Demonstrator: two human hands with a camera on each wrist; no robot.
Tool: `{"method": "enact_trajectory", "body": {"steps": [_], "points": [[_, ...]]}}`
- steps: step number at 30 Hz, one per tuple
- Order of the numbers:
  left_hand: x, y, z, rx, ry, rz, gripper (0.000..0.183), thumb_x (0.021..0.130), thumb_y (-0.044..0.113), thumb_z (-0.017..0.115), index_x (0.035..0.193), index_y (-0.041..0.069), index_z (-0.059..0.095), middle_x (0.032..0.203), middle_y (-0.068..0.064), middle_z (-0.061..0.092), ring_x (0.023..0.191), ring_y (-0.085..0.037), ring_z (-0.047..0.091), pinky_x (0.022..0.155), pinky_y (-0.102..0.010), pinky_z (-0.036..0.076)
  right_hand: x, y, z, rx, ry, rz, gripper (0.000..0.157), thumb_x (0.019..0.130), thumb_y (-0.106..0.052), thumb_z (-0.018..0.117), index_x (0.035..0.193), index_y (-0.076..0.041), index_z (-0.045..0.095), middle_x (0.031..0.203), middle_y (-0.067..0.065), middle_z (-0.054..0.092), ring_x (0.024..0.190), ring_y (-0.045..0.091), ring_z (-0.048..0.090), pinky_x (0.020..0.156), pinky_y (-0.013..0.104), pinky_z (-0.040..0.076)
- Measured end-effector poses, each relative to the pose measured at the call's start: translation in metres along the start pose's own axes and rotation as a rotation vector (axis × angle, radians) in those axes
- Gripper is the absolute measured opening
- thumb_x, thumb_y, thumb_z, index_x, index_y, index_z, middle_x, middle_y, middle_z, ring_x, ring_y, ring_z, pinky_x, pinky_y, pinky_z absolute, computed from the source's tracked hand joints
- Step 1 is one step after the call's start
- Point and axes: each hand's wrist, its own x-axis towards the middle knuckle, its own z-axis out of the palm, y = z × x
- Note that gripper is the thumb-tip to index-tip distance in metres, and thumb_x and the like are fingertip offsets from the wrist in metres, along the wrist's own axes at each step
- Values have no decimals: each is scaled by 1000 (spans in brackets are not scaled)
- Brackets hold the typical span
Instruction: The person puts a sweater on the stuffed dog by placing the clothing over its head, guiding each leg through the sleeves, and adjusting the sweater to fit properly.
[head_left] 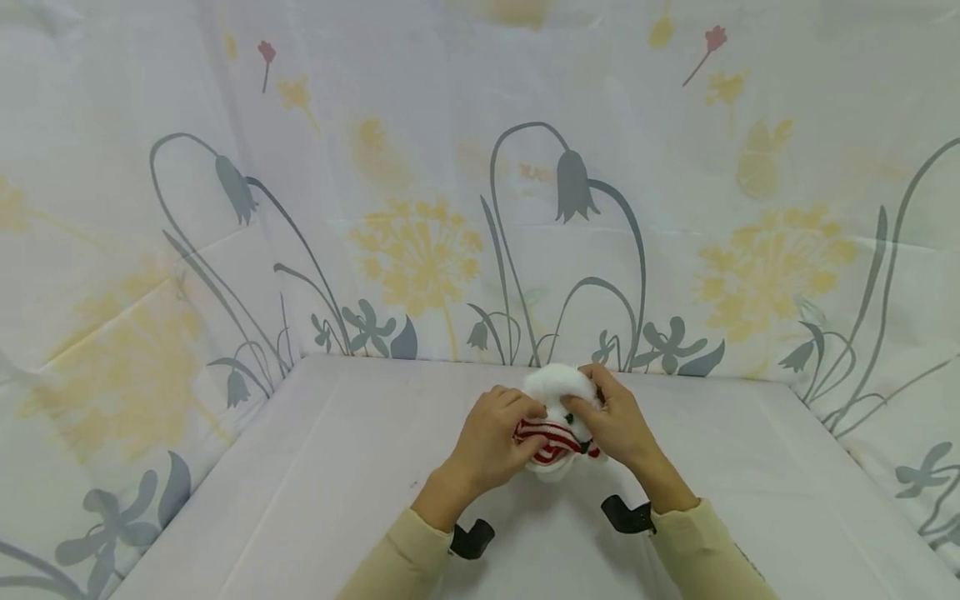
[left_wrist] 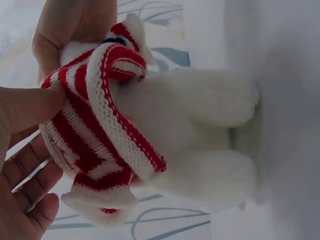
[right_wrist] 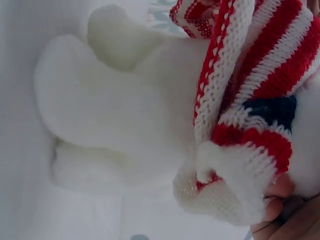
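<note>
A white plush toy (head_left: 553, 382) stands on the table, its back end up against both hands; two stubby legs (left_wrist: 215, 97) show in the left wrist view. It wears a red-and-white striped knitted sweater (left_wrist: 95, 131) with a dark blue patch (right_wrist: 274, 111). My left hand (head_left: 495, 437) pinches the sweater, thumb on the knit and fingers behind it. On the other side, my right hand (head_left: 615, 417) grips the toy near its head. Only a few fingertips (right_wrist: 280, 192) of that hand show in the right wrist view. The toy's face is hidden.
A white-covered table (head_left: 337, 467) lies under the toy. Behind it hangs a pale cloth (head_left: 450, 108) printed with grey and yellow flowers. Black curved pieces (head_left: 627, 515) sit at both wrists, beside the light sleeves (head_left: 412, 554).
</note>
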Motion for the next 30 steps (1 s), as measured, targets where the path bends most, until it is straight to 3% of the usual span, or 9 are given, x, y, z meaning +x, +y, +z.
{"method": "enact_trajectory", "body": {"steps": [9, 16, 22, 26, 30], "points": [[-1, 1, 3, 24, -11, 1, 20, 75, 16, 81, 84, 18, 63, 78, 9, 61, 74, -10, 49, 67, -25, 36, 2, -2, 0, 10, 29, 9, 25, 91, -25, 65, 112, -15, 57, 99, 9, 61, 81, 23, 58, 66, 36, 50], [-8, 0, 9, 58, -126, 17, 18, 75, 16, 79, 84, 20, 64, 80, 11, 60, 77, -9, 48, 68, -23, 34, 5, 9, -17, 207, 55, 59, 28, 96, -25, 58, 112, -3, 56, 93, 15, 60, 76, 21, 60, 63, 33, 52], [-5, -2, 11, -21, -39, -7, 35, 73, 22, 82, 101, 15, 63, 96, 1, 57, 86, -14, 51, 72, -29, 40, 7, 15, -28, 229, 6, 50, 33, 97, -28, 56, 116, -2, 54, 95, 14, 59, 78, 20, 60, 63, 33, 53], [-6, -5, 11, -45, -10, -77, 48, 71, 21, 84, 111, 11, 60, 104, -5, 54, 94, -18, 52, 79, -34, 43, 7, 20, -32, 253, -2, 67, 30, 97, -29, 55, 114, -4, 54, 94, 11, 58, 77, 20, 59, 63, 33, 52], [-8, -8, 11, -92, -34, -245, 56, 72, 22, 83, 117, 5, 54, 108, -10, 52, 98, -23, 52, 83, -37, 45, 6, 24, -34, 337, 9, 69, 29, 98, -27, 55, 113, -2, 54, 95, 4, 60, 80, 17, 60, 67, 30, 51]]}}
